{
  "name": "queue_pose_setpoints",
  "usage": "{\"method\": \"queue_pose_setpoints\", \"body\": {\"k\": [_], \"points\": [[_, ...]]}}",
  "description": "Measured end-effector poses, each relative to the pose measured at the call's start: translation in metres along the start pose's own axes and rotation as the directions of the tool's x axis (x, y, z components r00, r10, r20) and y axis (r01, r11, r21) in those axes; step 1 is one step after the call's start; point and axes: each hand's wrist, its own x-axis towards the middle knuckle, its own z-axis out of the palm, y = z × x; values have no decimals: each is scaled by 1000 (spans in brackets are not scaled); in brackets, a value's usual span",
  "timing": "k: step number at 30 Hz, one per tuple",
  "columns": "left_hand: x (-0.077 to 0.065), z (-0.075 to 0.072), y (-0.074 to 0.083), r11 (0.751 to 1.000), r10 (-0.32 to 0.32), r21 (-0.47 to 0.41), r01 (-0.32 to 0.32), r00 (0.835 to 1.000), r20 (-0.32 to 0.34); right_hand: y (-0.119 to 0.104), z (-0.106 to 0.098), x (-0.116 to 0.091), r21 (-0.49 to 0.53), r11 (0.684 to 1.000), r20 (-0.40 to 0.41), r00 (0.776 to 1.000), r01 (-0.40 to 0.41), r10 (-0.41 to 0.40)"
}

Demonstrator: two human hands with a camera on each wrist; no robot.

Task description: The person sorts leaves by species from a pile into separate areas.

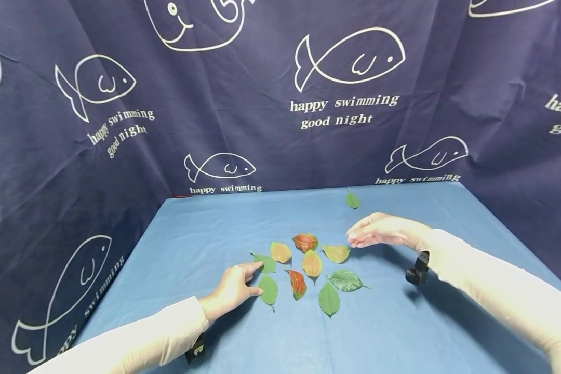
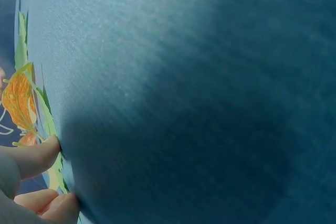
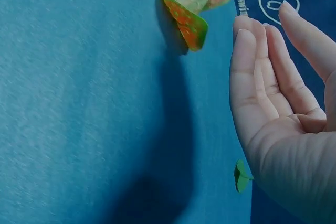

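Observation:
My left hand (image 1: 234, 287) is low at the left of a ring of leaves. Its fingertips touch a green leaf (image 1: 265, 263) and its thumb touches the edge of another green leaf (image 1: 268, 290). The left wrist view shows these fingers (image 2: 39, 158) at the leaves' edge. My right hand (image 1: 378, 230) hovers above the cloth, holding nothing, its fingers extended close together. Nearest to it lies a yellow leaf (image 1: 336, 253). In the ring are also a red-brown leaf (image 1: 306, 242), a yellow-orange leaf (image 1: 281, 252) and a red leaf (image 1: 297, 284). Another yellow leaf (image 1: 311, 264) lies in the middle.
At the ring's lower right lie a veined green leaf (image 1: 346, 280) and a plain green leaf (image 1: 329, 298). One more green leaf (image 1: 352, 200) lies apart near the back edge. A blue cloth (image 1: 205, 228) covers the table, with dark fish-print curtains (image 1: 271, 135) behind and at the sides.

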Motion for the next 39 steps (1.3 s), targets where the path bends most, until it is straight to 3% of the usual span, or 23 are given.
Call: {"method": "queue_pose_setpoints", "body": {"k": [8, 19, 31, 39], "points": [[1, 1, -1, 1000, -3, -2, 3, 1000, -8, 3, 8, -2, -43, 999, -11, 999, -32, 32], [1, 0, -2, 1000, 5, 2, -5, 1000, -10, 16, 24, -4, -119, 993, -23, 1000, -14, 11], [2, 1, -1, 1000, 26, 9, -26, 999, -32, 27, 39, -7, -242, 970, -81, 996, 12, -32], [1, 0, 0, 1000, 6, 3, -6, 1000, -19, 26, 54, -9, -355, 934, -113, 991, 33, -78]]}}
